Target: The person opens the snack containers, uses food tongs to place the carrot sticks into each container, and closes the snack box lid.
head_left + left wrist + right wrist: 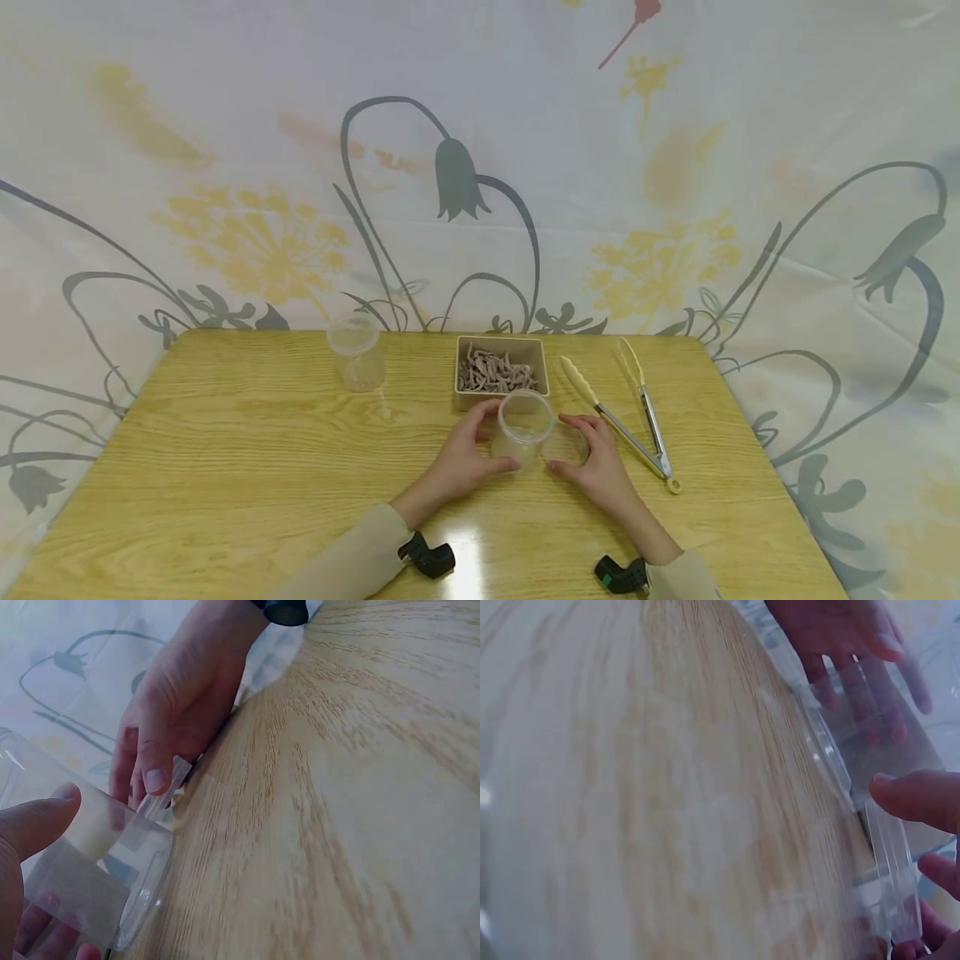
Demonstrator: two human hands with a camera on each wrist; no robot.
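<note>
A clear plastic tub (519,446) stands in front of a beige box, with its open rim facing up. My left hand (463,458) grips it from the left; in the left wrist view the thumb lies against the tub's wall (79,896) and the fingers show through it. To the right of the tub, my right hand (598,471) pinches a clear round lid (896,877) by its edge. The lid stands on edge close beside the tub, and I cannot tell whether they touch. The beige box (501,342) holds a heap of greyish-brown strips (497,372).
Tongs (651,417) with cream tips lie spread on the wooden table (247,467), right of the box. Another clear tub (358,362) stands at the back left, with a faint reflection before it. A flower-patterned curtain (465,267) hangs behind the table.
</note>
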